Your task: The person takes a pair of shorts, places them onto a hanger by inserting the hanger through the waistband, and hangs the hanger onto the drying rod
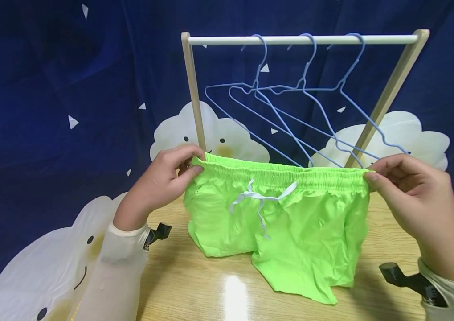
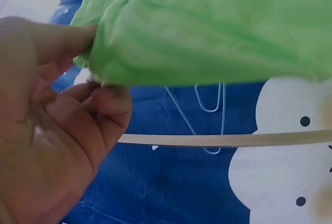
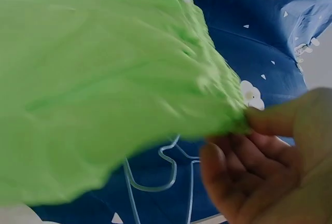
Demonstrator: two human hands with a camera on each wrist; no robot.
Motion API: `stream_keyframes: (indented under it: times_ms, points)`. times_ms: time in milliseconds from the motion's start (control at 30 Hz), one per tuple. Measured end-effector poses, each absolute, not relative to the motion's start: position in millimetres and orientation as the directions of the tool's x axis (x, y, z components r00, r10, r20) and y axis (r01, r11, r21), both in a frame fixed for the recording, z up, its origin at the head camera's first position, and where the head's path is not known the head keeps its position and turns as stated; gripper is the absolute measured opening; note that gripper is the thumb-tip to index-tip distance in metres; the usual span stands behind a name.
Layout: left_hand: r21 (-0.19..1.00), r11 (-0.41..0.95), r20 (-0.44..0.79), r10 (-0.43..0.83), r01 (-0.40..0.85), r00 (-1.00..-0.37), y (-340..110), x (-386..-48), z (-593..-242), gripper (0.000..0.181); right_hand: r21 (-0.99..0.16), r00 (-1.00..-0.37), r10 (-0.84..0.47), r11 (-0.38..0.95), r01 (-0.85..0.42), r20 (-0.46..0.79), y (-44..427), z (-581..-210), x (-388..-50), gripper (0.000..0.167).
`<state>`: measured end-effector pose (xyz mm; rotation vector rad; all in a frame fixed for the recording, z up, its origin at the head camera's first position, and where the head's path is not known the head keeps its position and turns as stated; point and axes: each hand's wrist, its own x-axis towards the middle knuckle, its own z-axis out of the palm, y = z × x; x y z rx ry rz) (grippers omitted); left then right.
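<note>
Bright green shorts with an elastic waistband and a white drawstring hang spread between both hands above the table. My left hand pinches one end of the waistband between thumb and fingers. At the opposite end, my right hand grips the waistband the same way. The left wrist view shows the left thumb and fingers on the corner of the green cloth. In the right wrist view the gathered waistband edge runs to the right hand. Behind the shorts, the lower parts of the hangers are hidden.
A small rack with a white rail and wooden posts stands behind the shorts. Three blue hangers hang from the rail. Beneath is a wooden table. A dark blue curtain with white clouds forms the backdrop.
</note>
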<state>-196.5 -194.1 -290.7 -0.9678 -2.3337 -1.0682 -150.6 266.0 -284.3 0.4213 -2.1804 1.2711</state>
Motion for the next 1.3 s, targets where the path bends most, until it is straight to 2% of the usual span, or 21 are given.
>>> stream_keyframes:
  times_ms: [200,400,600,733,833,967,1100,1200,1300]
  points:
    - [0.634,0.404,0.581,0.314,0.66,-0.751,-190,-194,-292,0.024,-0.602,-0.867,-0.204,0.647,-0.469,0.455,271,-291,-152,0.012]
    - [0.665,0.376,0.612,0.222,0.645,-0.759,-181,-197,-296,0.022,-0.568,-0.886,-0.38,0.681,-0.461,0.264,258,-301,-158,0.011]
    - [0.661,0.439,0.597,0.184,0.608,-0.781,-169,-198,-301,0.02,-0.582,-0.855,-0.511,0.669,-0.462,0.092,231,-319,-164,0.017]
    - [0.643,0.463,0.598,0.195,0.61,-0.778,-162,-198,-304,0.019,-0.575,-0.803,-0.594,0.641,-0.509,0.049,219,-331,-170,0.016]
    - [0.637,0.463,0.589,0.224,0.616,-0.777,-159,-197,-305,0.02,-0.549,-0.835,-0.54,0.667,-0.504,0.111,215,-328,-169,0.019]
    - [0.647,0.461,0.554,0.262,0.607,-0.79,-156,-197,-307,0.02,-0.587,-0.916,-0.276,0.705,-0.398,0.289,210,-306,-162,0.033]
    - [0.655,0.459,0.529,0.289,0.6,-0.798,-154,-197,-308,0.02,-0.624,-0.894,-0.073,0.69,-0.366,0.442,204,-278,-163,0.038]
    - [0.662,0.458,0.514,0.297,0.593,-0.804,-153,-197,-310,0.019,-0.608,-0.893,-0.056,0.713,-0.349,0.447,196,-258,-171,0.043]
    - [0.67,0.458,0.501,0.302,0.584,-0.811,-153,-198,-312,0.018,-0.589,-0.929,-0.111,0.745,-0.312,0.352,185,-243,-187,0.059]
